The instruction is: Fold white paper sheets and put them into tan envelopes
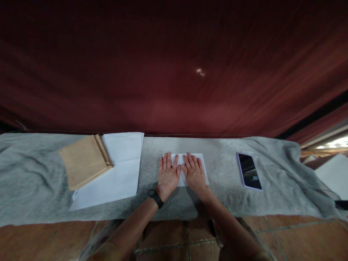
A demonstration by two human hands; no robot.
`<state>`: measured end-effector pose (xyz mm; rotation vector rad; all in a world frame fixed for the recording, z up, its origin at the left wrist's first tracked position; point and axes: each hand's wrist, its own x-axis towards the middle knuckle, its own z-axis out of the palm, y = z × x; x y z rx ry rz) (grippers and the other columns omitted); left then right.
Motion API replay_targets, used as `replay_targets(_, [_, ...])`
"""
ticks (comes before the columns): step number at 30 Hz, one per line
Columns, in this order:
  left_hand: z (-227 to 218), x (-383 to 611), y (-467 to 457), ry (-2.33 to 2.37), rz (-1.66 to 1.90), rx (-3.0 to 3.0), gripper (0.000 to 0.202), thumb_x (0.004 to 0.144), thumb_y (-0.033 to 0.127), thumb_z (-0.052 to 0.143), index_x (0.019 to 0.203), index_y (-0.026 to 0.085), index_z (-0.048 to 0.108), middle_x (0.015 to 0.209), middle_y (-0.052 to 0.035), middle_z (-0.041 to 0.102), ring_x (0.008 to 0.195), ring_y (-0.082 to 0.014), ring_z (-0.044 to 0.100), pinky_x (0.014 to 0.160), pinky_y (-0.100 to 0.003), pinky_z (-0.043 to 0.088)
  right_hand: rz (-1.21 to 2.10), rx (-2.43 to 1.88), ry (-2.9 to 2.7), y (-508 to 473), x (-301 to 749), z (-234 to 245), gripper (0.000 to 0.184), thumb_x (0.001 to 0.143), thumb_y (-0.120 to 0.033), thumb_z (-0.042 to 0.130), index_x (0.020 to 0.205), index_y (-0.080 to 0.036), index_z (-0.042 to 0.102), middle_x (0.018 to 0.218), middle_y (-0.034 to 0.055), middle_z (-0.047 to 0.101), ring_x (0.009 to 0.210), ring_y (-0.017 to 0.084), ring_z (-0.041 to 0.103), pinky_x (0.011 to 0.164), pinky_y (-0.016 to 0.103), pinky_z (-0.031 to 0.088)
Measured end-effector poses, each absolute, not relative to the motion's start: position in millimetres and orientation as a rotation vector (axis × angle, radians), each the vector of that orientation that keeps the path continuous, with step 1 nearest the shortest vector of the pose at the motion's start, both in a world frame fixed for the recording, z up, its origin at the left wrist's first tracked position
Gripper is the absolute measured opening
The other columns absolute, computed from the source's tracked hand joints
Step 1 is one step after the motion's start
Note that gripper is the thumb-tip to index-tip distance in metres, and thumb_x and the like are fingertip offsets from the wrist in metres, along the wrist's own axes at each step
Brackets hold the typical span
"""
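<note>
A small white sheet of paper point(182, 181) lies flat on the grey cloth, and both hands rest on top of it. My left hand point(168, 175) is open, palm down with the fingers stretched out, covering the left part of the sheet. On the right part lies my right hand point(194, 172), also open and flat, its fingers pointing away from me. The two thumbs are close together near the middle of the paper. Much of the sheet is hidden under the hands; its right edge and a strip between the palms show.
The grey cloth point(220, 197) covers a long narrow surface. To the left, brown paper bags point(85, 157) lie on larger white sheets point(126, 174). A phone point(249, 171) in a lilac case lies at right. A dark red curtain-like backdrop point(168, 90) rises behind. Below is tiled floor point(174, 235).
</note>
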<state>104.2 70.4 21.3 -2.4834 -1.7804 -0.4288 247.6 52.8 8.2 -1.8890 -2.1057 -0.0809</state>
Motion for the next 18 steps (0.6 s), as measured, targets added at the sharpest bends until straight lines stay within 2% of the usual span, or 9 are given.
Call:
replay_targets(5, [17.4,107.6,69.8,-1.609,-0.422,-2.645,0.053,0.106,0.026,0.031,0.155,0.016,0.044,0.163,-0.0061,0.042,0.156,-0.0237,0.029,0.129,-0.048,0.025,-0.088,-1.904,-2.134,52.1,248.0,10.5,0.049,0.108,-0.027,0.036,0.156,-0.021,0.045,0.164,0.0097,0.039,0.149,0.03,0.041,0.123,0.051,0.028])
replay_targets(12, [17.3,103.8,69.3,-1.604,-0.405,-2.664,0.053,0.105,0.027,0.031,0.155,0.016,0.045,0.163,-0.0044,0.041,0.156,-0.0248,0.029,0.128,-0.049,0.027,-0.08,-1.836,-2.209,41.8,255.3,12.7,0.05,0.107,-0.027,0.039,0.157,-0.025,0.044,0.165,0.0074,0.038,0.149,0.029,0.04,0.124,0.053,0.027])
replay_targets(18, [17.5,104.3,69.7,-1.608,-0.407,-2.668,0.053,0.106,0.028,0.031,0.156,0.017,0.043,0.164,-0.0047,0.04,0.156,-0.0243,0.028,0.129,-0.048,0.026,-0.023,-1.7,-2.308,18.9,263.7,12.7,0.051,0.106,-0.035,0.042,0.155,-0.021,0.046,0.164,0.0054,0.041,0.151,0.029,0.037,0.126,0.053,0.023])
